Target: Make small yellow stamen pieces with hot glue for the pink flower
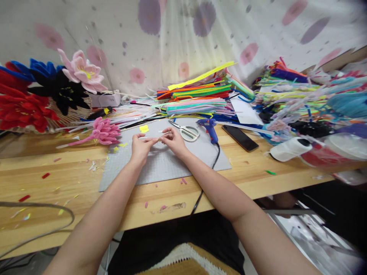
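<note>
Nearest, in front of the grey mat (169,168), pink scraps (184,181) lie on the wooden table (229,181); a black cable (198,200) runs off the mat's near side, passing beneath the right forearm; above the mat's middle, the left hand (140,148) and right hand (174,143) meet at the fingertips; both grips are narrow, apparently pinching one small piece (159,139), its exact form too small to tell; the two-sided pinch probably steadies something so slight; on the mat's far part, yellow scraps (143,128) sit left, scissors (187,132) right, handles rightward, likely for quick reach; a blue glue gun (211,131) rests at the mat's far right, a phone (240,138) just off that side; a pink flower (106,131) lies at the mat's left edge; beyond the mat, fuzzy stems (197,93) are stacked lengthwise, presumably keeping colours sorted; farthest behind it hangs a patterned curtain (172,42).
</note>
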`<state>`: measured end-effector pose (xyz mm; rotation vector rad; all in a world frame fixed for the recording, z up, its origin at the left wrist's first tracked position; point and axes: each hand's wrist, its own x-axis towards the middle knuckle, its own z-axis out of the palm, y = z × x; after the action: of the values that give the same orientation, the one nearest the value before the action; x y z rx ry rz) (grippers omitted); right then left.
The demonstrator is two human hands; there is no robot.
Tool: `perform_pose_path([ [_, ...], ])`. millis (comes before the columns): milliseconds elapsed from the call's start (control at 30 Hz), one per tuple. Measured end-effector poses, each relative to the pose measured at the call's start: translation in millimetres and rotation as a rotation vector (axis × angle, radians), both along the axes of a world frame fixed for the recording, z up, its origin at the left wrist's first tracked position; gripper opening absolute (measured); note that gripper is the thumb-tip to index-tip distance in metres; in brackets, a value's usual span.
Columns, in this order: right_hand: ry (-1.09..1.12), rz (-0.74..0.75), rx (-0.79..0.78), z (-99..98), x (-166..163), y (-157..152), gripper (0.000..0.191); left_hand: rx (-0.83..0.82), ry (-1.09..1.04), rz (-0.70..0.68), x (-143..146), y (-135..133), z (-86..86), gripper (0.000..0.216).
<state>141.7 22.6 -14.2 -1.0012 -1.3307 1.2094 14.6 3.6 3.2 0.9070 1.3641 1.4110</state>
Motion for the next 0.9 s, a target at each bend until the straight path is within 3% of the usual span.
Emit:
perform_pose_path([
  [367, 0.126, 0.083, -0.091, 6.7, 2, -1, 0.030, -0.026, -0.050, -0.008, 0, 1, 0.0, 0.060],
  [700, 0.055, 0.162, -0.043, -3.5, -3, -1, 0.042, -0.014, -0.257, -0.059, -1, 5, -6.1, 0.058],
  [900, 0.047, 0.116, -0.048, -7.6, -5, 1, 0.041, -0.006, -0.244, -0.092, -1, 5, -8.2, 0.057],
])
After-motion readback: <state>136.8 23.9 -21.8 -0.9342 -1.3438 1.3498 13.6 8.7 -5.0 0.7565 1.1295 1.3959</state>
